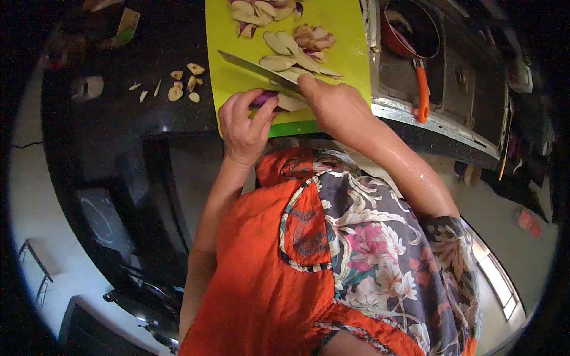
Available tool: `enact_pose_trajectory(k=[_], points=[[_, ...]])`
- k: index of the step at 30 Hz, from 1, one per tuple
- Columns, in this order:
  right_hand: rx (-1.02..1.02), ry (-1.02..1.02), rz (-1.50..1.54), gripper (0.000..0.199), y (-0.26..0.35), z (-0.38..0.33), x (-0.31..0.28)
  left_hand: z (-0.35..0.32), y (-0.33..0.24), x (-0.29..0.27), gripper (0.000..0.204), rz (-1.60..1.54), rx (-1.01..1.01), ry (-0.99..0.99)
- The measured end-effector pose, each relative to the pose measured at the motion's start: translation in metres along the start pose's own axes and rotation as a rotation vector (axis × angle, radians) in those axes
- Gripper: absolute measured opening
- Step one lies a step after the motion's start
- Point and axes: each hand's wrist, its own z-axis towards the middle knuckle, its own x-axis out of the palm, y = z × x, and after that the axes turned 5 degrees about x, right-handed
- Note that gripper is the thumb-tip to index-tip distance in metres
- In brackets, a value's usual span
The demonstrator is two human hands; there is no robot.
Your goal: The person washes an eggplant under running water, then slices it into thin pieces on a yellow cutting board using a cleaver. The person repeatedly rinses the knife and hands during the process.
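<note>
A yellow-green cutting board [237, 50] lies in front of me at the counter's front edge. My left hand [244, 121] grips a purple-skinned eggplant piece [265, 99] near the board's close edge, its pale cut face turned to the right. In my right hand [332, 104] is a kitchen knife [252, 66]; its blade slants to the far left, just beyond the held piece. Pale oval eggplant slices [285, 44] lie past the blade, beside a pinkish-brown lump [314, 37] whose kind is unclear. More slices with purple skin [255, 12] are heaped at the far end.
Several small pale, brown-edged scraps [176, 92] are scattered on the dark counter [119, 118] left of the board. To the right is a metal sink [457, 101], with a red pan [395, 38] in it whose orange handle [422, 92] points toward me.
</note>
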Motion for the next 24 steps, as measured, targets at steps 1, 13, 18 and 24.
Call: enact_pose_trajectory(k=[1, 13, 18, 24], points=[[0.011, 0.012, -0.021, 0.019, 0.002, -0.008, -0.007, 0.0, -0.001, -0.001, 0.039, 0.005, -0.01, 0.007], [-0.037, -0.032, -0.059, 0.016, 0.005, -0.023, 0.01, -0.001, -0.003, 0.008, 0.035, 0.054, -0.033, -0.004], [0.009, -0.024, 0.046, 0.018, 0.007, 0.01, 0.015, -0.002, 0.001, 0.004, 0.038, -0.032, -0.017, -0.012], [-0.003, -0.036, -0.005, 0.018, -0.002, -0.004, -0.003, -0.002, 0.001, -0.006, 0.029, -0.104, -0.037, 0.024]])
